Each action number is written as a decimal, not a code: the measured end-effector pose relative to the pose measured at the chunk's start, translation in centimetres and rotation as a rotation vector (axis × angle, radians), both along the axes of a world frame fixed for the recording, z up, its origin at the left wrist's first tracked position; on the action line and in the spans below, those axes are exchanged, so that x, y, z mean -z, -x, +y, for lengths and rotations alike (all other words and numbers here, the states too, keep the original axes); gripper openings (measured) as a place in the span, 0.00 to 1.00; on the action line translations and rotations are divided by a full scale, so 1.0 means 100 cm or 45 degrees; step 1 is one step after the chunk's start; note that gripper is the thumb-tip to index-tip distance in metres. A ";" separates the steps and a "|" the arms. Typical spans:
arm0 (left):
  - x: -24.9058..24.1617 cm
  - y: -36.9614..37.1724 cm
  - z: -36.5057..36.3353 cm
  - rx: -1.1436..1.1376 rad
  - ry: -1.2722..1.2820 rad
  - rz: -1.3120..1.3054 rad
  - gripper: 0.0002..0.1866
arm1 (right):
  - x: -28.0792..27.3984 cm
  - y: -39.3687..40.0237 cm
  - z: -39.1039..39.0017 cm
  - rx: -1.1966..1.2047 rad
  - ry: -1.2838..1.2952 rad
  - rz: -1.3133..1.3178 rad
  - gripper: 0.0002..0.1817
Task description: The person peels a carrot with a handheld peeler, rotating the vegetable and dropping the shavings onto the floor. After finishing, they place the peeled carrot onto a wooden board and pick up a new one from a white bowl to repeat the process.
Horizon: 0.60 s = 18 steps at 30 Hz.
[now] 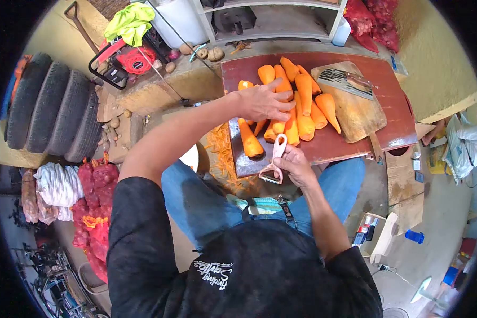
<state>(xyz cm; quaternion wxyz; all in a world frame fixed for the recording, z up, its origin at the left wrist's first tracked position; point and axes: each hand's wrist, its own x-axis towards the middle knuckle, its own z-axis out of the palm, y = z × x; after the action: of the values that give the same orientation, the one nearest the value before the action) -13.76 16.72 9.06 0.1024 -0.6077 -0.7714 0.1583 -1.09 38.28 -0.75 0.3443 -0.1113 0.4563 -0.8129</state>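
Observation:
Several peeled orange carrots (304,95) lie in a pile on a dark red table (355,153). My left hand (265,102) rests over the left part of the pile, its fingers spread across the carrots. In my right hand (296,165), at the table's near edge, is a pale pink Y-shaped peeler (279,151), its blade end pointing down toward my lap. To the right of the pile, a wooden cutting board (358,119) carries a wide-bladed knife (344,83) with a wooden handle.
Orange peelings (222,153) cover the floor left of the table, beside a white container (191,158) partly behind my leg. Stacked tires (53,106), a red machine (135,61) and red mesh sacks (96,196) stand at left. Shelves (273,24) are at the back.

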 end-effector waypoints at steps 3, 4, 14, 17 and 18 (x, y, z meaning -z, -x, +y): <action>0.008 -0.001 0.001 -0.022 -0.071 -0.036 0.21 | 0.000 0.000 0.001 0.042 0.019 -0.016 0.13; 0.012 -0.002 0.000 -0.043 -0.091 -0.050 0.20 | 0.001 -0.001 0.001 0.053 0.037 -0.020 0.13; 0.025 -0.098 -0.032 -0.913 -1.172 -0.632 0.22 | -0.027 0.004 -0.005 0.126 0.156 -0.089 0.18; 0.030 -0.145 -0.031 -1.138 -1.593 -0.762 0.23 | -0.045 0.009 -0.018 0.273 0.179 -0.053 0.20; 0.031 -0.158 -0.033 -1.207 -1.677 -0.757 0.22 | -0.052 0.011 -0.025 0.319 0.182 -0.048 0.20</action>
<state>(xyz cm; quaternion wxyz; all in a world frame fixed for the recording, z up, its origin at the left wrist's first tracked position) 2.03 13.46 5.95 0.1510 -0.0549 -0.8729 -0.4606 -2.22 35.80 4.46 0.2399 -0.0625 0.4012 -0.8818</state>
